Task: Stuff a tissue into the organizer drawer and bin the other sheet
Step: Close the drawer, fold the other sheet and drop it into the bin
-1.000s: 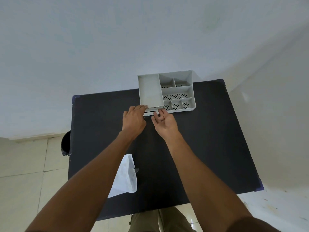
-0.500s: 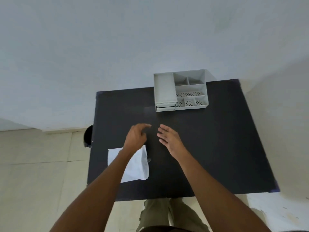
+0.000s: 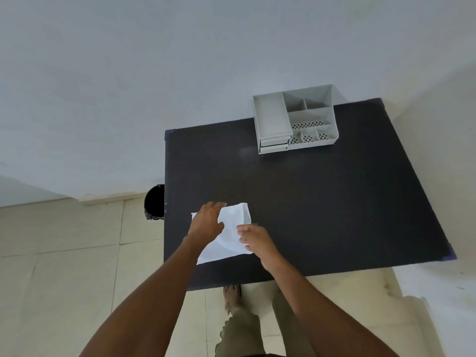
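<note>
— What is this person wearing?

— Both forearms are bare up to the frame's bottom edge, with no sleeves in view. The left hand (image 3: 206, 222) and right hand (image 3: 255, 240) carry no gloves, rings or watch that can be made out.

— And lower down?

— Olive-green trousers (image 3: 239, 328) at about six o'clock, loose, with a frayed, ragged hem on the left leg. A foot (image 3: 231, 296) pokes out beyond that hem; whether it is bare or in a sandal is too blurred to tell.
</note>
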